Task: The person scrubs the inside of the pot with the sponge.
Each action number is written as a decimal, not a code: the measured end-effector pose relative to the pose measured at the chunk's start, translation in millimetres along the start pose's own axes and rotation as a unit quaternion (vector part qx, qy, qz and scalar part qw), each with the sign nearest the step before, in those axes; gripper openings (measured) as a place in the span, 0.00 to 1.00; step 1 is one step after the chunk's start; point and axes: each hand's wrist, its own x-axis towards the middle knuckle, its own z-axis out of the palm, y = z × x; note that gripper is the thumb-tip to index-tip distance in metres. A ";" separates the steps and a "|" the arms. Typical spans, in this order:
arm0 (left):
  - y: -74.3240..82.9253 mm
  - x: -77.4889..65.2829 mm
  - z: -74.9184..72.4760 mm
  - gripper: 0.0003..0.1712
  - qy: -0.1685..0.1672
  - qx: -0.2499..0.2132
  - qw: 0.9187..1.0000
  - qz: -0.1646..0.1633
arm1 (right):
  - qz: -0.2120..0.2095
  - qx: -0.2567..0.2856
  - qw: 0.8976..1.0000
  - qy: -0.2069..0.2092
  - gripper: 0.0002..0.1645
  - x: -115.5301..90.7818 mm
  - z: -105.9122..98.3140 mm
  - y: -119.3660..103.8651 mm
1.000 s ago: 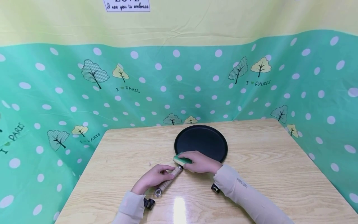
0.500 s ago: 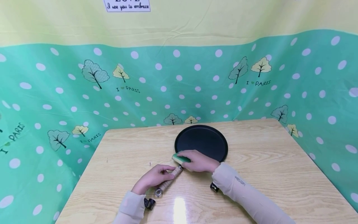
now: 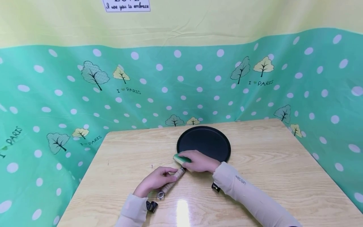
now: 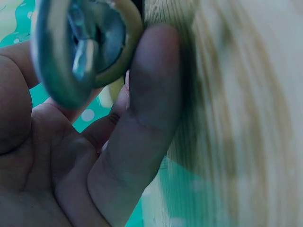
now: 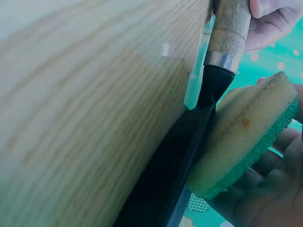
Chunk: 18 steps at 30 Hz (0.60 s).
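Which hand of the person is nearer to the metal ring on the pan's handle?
Left. The left hand grips the handle close to the metal ring, while the right hand is farther away, holding the sponge at the near edge of the pan.

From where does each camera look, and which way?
Head: worn on head, looking forward and down at round black pan; left hand, right hand, pale sleeves show.
Left wrist: on that wrist, facing silver metal ring on tan cylindrical handle; left hand shows.
Right wrist: on that wrist, facing yellow and green rectangular sponge; both hands show.
Head and right wrist share pan, handle and sponge.
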 end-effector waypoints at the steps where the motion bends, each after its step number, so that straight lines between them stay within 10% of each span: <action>1: -0.1 0.2 -0.1 0.25 0.001 0.000 1.000 0.002 | 0.001 -0.001 1.000 0.000 0.28 0.6 0.0 -0.1; 18: 0.8 -0.6 0.4 0.25 0.003 -0.006 1.000 -0.001 | 0.015 -0.005 1.000 0.001 0.28 10.2 -0.6 -2.0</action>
